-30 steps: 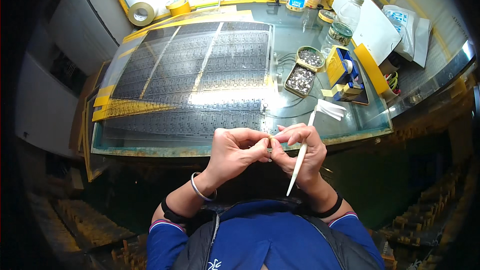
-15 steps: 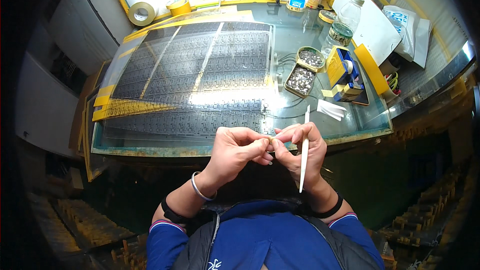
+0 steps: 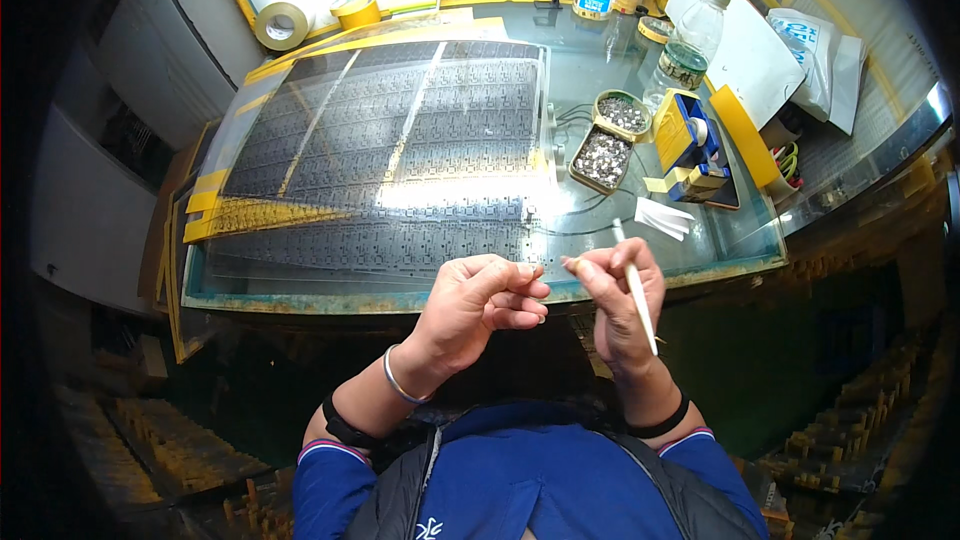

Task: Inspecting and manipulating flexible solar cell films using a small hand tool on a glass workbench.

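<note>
My left hand (image 3: 485,300) and my right hand (image 3: 618,302) are raised side by side over the near edge of a glass-topped table (image 3: 560,80). A thin white stick (image 3: 637,292) lies in my right hand, slanting down across the palm. The thumb and forefinger of each hand are pinched, a small gap apart; whether something tiny sits in either pinch I cannot tell. A large dark patterned sheet (image 3: 400,150) with yellow tape at its edges covers the table just beyond my hands.
Two small trays of metal bits (image 3: 610,140) stand right of the sheet, next to a blue and yellow tape dispenser (image 3: 690,140). White strips (image 3: 668,217) lie near the front right. Tape rolls (image 3: 283,25), a plastic bottle (image 3: 688,45) and a white bag (image 3: 815,55) line the back.
My hands were touching at the fingertips; now they have drawn slightly apart. The white stick has swung from upright to a slant in my right hand.
</note>
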A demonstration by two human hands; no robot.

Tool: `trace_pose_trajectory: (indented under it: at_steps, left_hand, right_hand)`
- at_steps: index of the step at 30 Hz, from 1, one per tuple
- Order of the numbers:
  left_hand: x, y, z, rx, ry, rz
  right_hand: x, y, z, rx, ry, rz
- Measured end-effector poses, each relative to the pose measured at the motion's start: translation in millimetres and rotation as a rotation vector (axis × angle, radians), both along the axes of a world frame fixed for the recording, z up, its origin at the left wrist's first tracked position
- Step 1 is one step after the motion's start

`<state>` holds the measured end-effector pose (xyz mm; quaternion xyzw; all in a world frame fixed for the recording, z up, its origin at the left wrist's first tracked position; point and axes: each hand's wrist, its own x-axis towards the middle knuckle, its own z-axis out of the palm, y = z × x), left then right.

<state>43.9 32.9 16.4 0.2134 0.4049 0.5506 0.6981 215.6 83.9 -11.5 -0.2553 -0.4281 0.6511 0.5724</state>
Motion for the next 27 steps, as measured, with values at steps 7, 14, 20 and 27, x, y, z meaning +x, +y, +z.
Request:
trace_pose_trajectory:
  at_steps: [7, 14, 20, 27]
  left_hand:
    - [-2, -4, 5, 0.022, 0.025, 0.019]
    - [5, 2, 6, 0.085, 0.117, 0.038]
    - [-5, 1, -12, 0.097, -0.085, 0.080]
    - [-11, -7, -8, 0.208, 0.074, 0.158]
  right_hand:
    - [38, 12, 4, 0.303, -0.218, -0.468]
    - [164, 32, -33, 0.329, -0.604, -1.094]
    - [209, 38, -54, 0.263, -0.901, -1.331]
    - [199, 45, -66, 0.250, -1.122, -1.331]
